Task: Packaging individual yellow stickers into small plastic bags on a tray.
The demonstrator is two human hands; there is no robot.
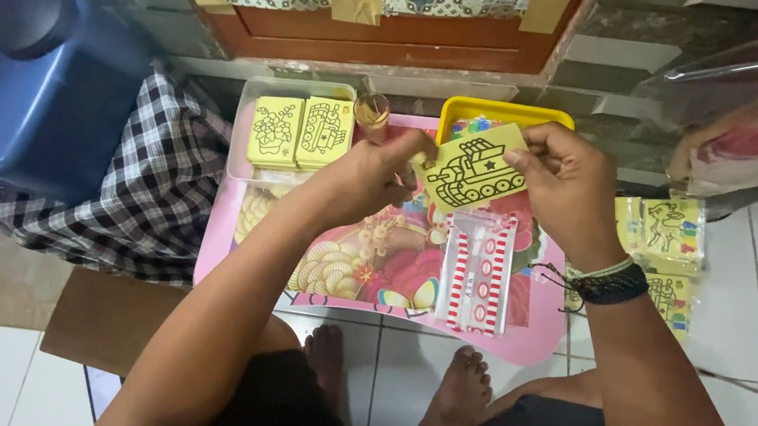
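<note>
Yellow tank card (474, 169), centre frame: light, thin, bendable; pinched at edges by left hand (366, 174) and right hand (567, 189).

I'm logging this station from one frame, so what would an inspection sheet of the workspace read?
Surface: small pink tray table with flower print, on white tiled floor.
Job's things: yellow card with tank outline, held by left hand and right hand; red-striped clear bag below.
Clutter: white tray with yellow cards; yellow tray; more cards on the floor.
Hands: both pinch the card.
Cables: nothing seen.
Surroundings: blue jug, checked cloth.
</note>
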